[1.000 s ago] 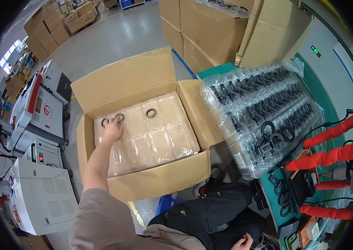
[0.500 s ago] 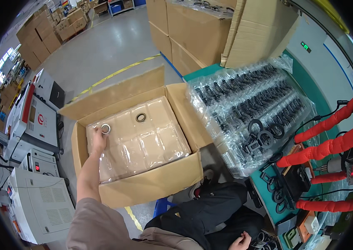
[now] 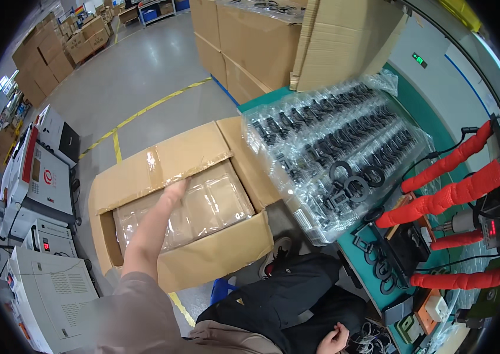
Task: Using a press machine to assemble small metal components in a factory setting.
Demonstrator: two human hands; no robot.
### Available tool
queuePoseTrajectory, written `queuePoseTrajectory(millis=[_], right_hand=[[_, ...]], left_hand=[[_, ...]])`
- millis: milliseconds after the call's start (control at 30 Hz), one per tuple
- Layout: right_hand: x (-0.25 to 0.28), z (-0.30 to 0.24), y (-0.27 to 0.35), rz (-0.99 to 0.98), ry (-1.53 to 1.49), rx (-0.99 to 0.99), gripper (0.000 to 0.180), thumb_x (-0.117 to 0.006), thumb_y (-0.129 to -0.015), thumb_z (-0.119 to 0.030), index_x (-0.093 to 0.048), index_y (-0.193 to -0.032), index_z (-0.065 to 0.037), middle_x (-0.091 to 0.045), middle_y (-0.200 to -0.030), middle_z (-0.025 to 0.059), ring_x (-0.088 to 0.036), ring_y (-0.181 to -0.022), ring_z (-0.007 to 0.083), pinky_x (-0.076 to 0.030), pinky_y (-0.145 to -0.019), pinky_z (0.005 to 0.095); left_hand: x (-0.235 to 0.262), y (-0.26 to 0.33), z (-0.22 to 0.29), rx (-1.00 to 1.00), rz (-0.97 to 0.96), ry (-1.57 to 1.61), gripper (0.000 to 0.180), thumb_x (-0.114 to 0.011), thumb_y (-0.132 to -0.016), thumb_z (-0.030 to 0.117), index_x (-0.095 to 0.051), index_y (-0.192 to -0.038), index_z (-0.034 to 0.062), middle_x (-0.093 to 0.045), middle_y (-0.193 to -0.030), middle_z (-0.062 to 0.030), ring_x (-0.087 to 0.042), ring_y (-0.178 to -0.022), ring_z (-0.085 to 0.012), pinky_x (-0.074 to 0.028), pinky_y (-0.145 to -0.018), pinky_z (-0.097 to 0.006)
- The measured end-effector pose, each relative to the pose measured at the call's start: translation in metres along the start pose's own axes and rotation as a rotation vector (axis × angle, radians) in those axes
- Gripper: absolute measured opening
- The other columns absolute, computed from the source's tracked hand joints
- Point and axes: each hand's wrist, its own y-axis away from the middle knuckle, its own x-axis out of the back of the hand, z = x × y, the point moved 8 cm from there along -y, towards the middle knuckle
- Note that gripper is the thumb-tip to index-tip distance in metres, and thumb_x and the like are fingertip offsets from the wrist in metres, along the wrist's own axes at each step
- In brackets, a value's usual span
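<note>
L hand (image 3: 174, 192): fingers out flat, empty, on the far flap of the cardboard box (image 3: 203, 265), pushing it over the opening.
R hand (image 3: 334, 340): low by the lap, loosely curled, holds nothing I can make out; partly cut off.
Change: a sec ago L hand was down inside on the clear plastic tray (image 3: 214, 206) by two black rings; now lifted to the flap, so box seems to be closing.
Rings: now hidden under flap.
Beyond: bagged trays of black parts (image 3: 332, 147) on green worktop (image 3: 353, 265), red cables (image 3: 451, 197) to the right.
</note>
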Motion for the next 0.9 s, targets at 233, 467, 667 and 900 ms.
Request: queuePoseTrajectory(millis=[233,467,667,900], right_hand=[[0.003,-0.004,-0.002,-0.019,-0.017,-0.06,0.03,-0.055,-0.086,0.006,-0.075,-0.108,0.002,-0.074,-0.098,0.0171,-0.07,-0.084,0.0335,-0.058,-0.083,0.0367],[0.001,-0.014,-0.006,-0.024,0.003,-0.029,0.024,-0.058,-0.092,0.004,-0.073,-0.111,0.0,-0.073,-0.099,0.0152,-0.068,-0.083,0.0292,-0.056,-0.079,0.0346],[0.006,-0.032,-0.012,-0.044,-0.033,0.042,0.026,-0.055,-0.083,0.01,-0.07,-0.104,0.003,-0.069,-0.094,0.0154,-0.064,-0.077,0.0285,-0.052,-0.073,0.0346],[0.007,-0.031,-0.01,-0.04,-0.055,0.082,0.026,-0.054,-0.085,0.01,-0.069,-0.105,0.002,-0.068,-0.094,0.0131,-0.063,-0.077,0.0237,-0.05,-0.071,0.0314]], left_hand=[[0.009,0.0,0.026,0.028,-0.211,0.367,0.036,-0.064,-0.099,0.014,-0.057,-0.132,0.0017,-0.063,-0.133,-0.0174,-0.063,-0.112,-0.0312,-0.051,-0.096,-0.043],[0.035,0.11,0.116,-0.229,-0.38,0.078,0.018,-0.072,-0.089,0.014,-0.067,-0.1,0.0001,-0.071,-0.101,-0.0135,-0.067,-0.093,-0.0339,-0.055,-0.084,-0.043],[0.051,0.132,0.135,-0.354,-0.108,-0.085,0.022,-0.076,-0.084,0.017,-0.074,-0.103,0.0056,-0.073,-0.111,-0.0115,-0.067,-0.098,-0.0351,-0.053,-0.094,-0.043],[0.023,0.13,0.141,-0.397,-0.138,-0.128,0.029,-0.073,-0.085,0.013,-0.074,-0.114,0.0055,-0.075,-0.105,-0.01,-0.068,-0.096,-0.0355,-0.054,-0.092,-0.042]])
